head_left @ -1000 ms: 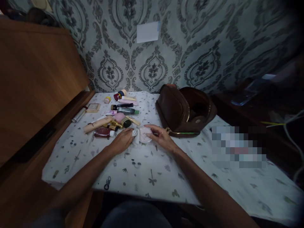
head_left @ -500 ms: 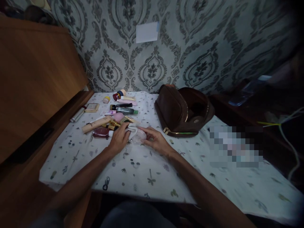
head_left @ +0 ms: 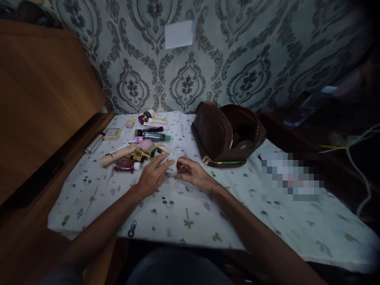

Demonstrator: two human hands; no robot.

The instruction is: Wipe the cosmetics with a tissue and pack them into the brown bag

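Left hand (head_left: 152,176): fingers closed on white cloth (head_left: 171,163).
Right hand (head_left: 194,173): fingers curled at the cloth's right edge; cannot tell how firmly.
Cloth: between both hands, over the tabletop (head_left: 118,209).
Beside left hand: red bottle (head_left: 124,165), gold tubes.
Beyond: pink sponge (head_left: 145,145), green-capped bottle (head_left: 154,136).
Beyond right hand: open brown bag (head_left: 216,130).

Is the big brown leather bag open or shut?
Open: the brown leather bag has its golden zip parted, and its dark inside shows.

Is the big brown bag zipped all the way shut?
No, the brown bag gapes open on one side, so its dark inside shows.
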